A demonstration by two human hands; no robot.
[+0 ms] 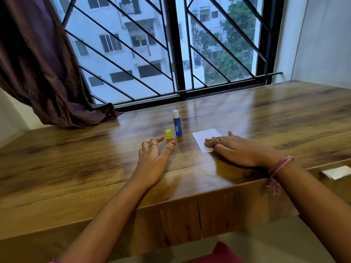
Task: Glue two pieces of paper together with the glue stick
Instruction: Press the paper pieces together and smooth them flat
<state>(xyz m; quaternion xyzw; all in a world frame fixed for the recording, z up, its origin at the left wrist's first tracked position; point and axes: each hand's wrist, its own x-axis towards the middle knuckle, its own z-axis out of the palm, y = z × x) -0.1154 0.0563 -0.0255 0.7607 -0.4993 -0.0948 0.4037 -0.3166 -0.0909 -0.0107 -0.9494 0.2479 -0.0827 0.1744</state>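
The right hand (235,149) presses flat, straight fingers on the white paper (206,138) mid-desk, apparently bonding the sheets. The left hand (153,156), fingers relaxed and empty, reaches toward the yellow cap (168,134) beside the upright uncapped glue stick (177,123); recapping likely follows.

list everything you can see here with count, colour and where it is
glue stick: 1, blue with white tip, uncapped, upright mid-table
cap: 1, yellow, on table just left of glue stick
paper: 1 visible, white, on table under right fingers
slip: 1, white, lower surface at far right
table: 1, brown wood
curtain: 1, dark purple, left of window
window: 1, black grille, behind table
left hand: open, near cap, ring
right hand: flat on paper, ring, pink wrist thread
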